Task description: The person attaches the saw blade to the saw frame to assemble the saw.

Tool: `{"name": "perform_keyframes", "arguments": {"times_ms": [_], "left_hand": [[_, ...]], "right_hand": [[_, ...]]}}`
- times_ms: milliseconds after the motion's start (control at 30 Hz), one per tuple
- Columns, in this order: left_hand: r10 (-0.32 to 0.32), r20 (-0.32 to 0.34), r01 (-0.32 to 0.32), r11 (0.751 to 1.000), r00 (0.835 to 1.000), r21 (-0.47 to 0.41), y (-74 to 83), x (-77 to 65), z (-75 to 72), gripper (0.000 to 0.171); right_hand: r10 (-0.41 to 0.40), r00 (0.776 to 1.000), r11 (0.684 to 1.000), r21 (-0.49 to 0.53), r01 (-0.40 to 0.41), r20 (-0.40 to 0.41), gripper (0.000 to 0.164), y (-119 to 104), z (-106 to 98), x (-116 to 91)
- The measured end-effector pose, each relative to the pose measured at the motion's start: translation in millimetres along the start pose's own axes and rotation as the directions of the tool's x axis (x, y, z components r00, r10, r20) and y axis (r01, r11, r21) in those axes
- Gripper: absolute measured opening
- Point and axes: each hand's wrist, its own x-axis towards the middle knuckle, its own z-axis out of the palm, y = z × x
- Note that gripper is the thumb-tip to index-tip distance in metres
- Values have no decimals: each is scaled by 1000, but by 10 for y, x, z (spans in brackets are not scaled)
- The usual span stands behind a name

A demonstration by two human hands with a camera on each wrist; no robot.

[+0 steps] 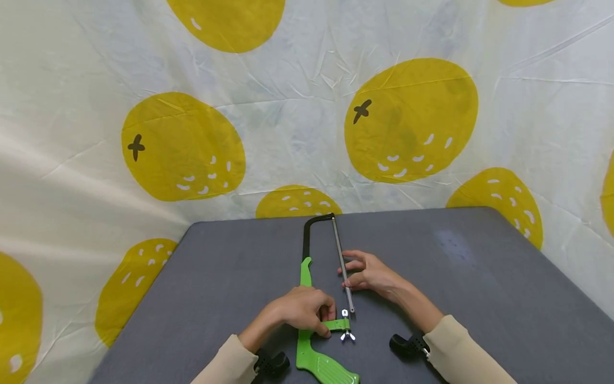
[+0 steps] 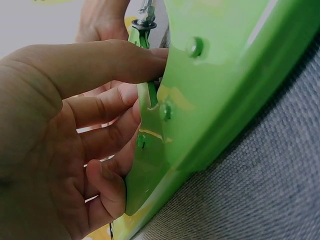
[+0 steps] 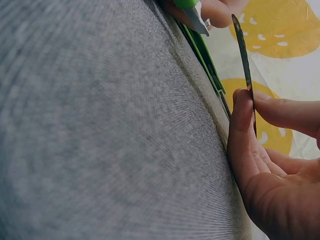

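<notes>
A hacksaw with a green handle (image 1: pixel 328 368) and black bow (image 1: pixel 307 237) lies on the table, its bow pointing away from me. My left hand (image 1: pixel 304 309) grips the green frame near its short arm (image 1: pixel 336 324), thumb on one side, fingers curled on the other. That arm carries a metal bolt with a wing nut (image 1: pixel 347 336). My right hand (image 1: pixel 374 274) pinches the thin grey blade (image 3: pixel 244 50) between thumb and fingertips. The blade's far end meets the bow's tip; its near end stands free beside the bolt, slightly apart from it.
The grey cloth-covered table (image 1: pixel 230 272) extends around the saw on both sides. A white sheet (image 1: pixel 297 138) printed with yellow fruit hangs behind it and at the left. Black wrist devices (image 1: pixel 408 345) sit below both sleeves.
</notes>
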Motion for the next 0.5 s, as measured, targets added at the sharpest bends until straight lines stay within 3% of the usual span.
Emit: {"name": "perform_keyframes", "arguments": {"times_ms": [500], "left_hand": [[-15,-9,15,1000,1000,5,15,-11,3,20]], "right_hand": [[-2,1000,1000,1,2,-10,87,1,24,17]]}}
